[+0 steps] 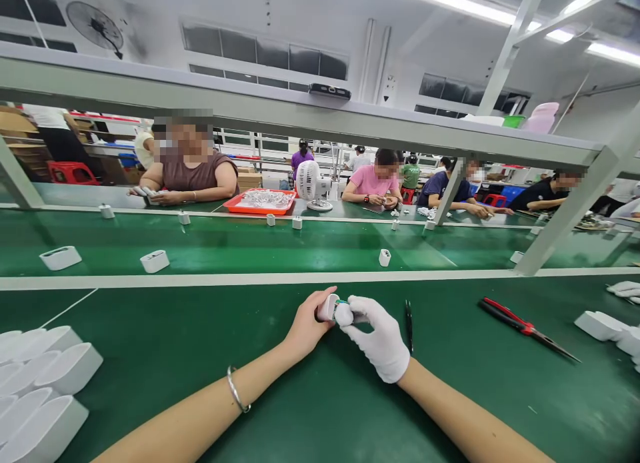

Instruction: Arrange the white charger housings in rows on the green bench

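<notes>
My bare left hand (306, 326), with a bracelet on its wrist, pinches a small white plastic housing (329, 308) over the green bench mat (210, 356). My white-gloved right hand (377, 336) meets it from the right, fingers closed against the housing's end, where a small teal and white part (343, 311) shows. Both hands hold the piece between them near the middle of the bench.
Several white housings (45, 390) are stacked at the near left and more (603, 324) lie at the right. Black tweezers (409, 324) and red-handled pliers (525, 328) lie right of my hands. White housings (155, 260) ride the green conveyor (260, 246). Seated people work across it by an orange tray (261, 202) and a small fan (311, 183).
</notes>
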A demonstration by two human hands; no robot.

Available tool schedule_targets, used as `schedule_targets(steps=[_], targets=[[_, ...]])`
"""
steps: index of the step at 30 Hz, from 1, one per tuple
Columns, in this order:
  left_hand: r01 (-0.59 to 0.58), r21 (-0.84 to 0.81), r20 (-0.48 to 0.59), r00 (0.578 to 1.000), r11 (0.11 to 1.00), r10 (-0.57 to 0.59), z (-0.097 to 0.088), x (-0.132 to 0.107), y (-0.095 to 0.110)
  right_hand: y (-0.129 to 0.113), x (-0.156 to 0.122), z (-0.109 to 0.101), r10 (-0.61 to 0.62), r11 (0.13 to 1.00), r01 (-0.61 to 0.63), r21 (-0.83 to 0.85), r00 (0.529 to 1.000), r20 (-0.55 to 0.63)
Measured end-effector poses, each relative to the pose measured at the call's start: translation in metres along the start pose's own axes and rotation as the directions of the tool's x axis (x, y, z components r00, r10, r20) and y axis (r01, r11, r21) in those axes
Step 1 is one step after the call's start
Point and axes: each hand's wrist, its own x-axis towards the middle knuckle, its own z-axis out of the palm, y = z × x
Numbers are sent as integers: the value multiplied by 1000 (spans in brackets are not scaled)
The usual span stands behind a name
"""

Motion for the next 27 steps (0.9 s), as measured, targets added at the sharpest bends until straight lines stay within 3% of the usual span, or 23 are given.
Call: schedule_targets(steps=[3, 8, 13, 18, 22, 27], targets=[[-54, 16, -12, 998, 998, 55, 0, -2, 3, -7, 0, 0, -131, 979, 131, -157, 991, 13], [-163, 190, -63, 982, 968, 178, 0, -7, 9, -11, 4, -1, -275, 871, 274, -408, 960, 59], [-215, 219, -60, 971, 952, 233, 0, -9, 12, -18, 4, 1, -294, 750, 323, -577, 944, 146], [-137, 105, -110, 983, 985, 148, -1, -5, 11, -31, 1, -4, -142, 794, 252, -554, 962, 235], [-65, 32, -128, 989, 997, 69, -2, -3, 10, -23, 1, -8, -215, 832, 263, -488, 964, 153], [-145, 10, -39, 989, 989, 145, -2, -5, 14, -14, 2, -4, -296, 792, 353, -498, 936, 192]])
